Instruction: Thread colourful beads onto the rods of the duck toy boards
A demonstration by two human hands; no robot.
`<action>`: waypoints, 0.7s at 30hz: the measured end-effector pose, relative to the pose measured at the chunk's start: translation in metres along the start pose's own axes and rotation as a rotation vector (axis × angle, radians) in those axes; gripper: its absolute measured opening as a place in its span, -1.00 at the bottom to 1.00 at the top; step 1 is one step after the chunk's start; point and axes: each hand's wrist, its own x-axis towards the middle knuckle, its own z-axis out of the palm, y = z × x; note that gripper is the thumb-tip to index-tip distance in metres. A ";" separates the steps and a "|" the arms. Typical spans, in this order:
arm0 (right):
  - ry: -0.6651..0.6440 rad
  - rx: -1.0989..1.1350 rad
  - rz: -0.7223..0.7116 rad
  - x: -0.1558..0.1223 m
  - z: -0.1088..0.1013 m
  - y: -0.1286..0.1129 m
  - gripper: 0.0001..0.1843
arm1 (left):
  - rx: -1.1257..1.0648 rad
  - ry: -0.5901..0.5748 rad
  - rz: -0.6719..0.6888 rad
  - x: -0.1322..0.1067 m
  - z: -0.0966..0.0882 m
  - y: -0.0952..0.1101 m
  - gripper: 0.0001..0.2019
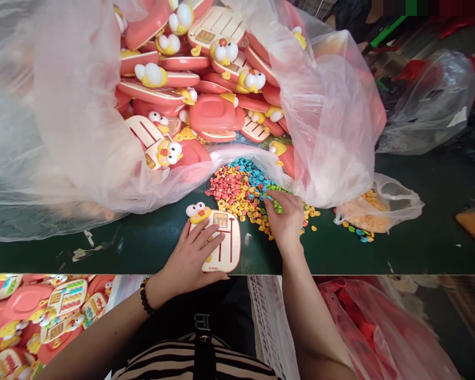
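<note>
My left hand [196, 253] lies over a cream and pink toy board [230, 248] at the table's near edge, fingers stretched across its face. The board has slots, a small window and a yellow duck head [198, 212] with bulging white eyes. My right hand [287, 219] is at the right side of a heap of small plastic pieces, fingers curled down at the green pieces [277, 196]. Its fingertips are partly hidden, so what they pinch cannot be made out. Red pieces [225, 184], blue pieces [251, 171] and yellow pieces [243, 206] make up the rest.
A large clear plastic bag [328, 121] full of similar toy boards [214, 113] stands behind the heap. On the right lies a small bag [380, 206] of orange-yellow pieces. Below the green table [150, 253], at left, are boards [67, 298] with coloured pieces in them.
</note>
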 end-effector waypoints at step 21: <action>-0.155 0.053 -0.113 -0.048 0.018 -0.063 -0.77 | 0.012 0.036 0.008 0.001 0.004 -0.002 -0.25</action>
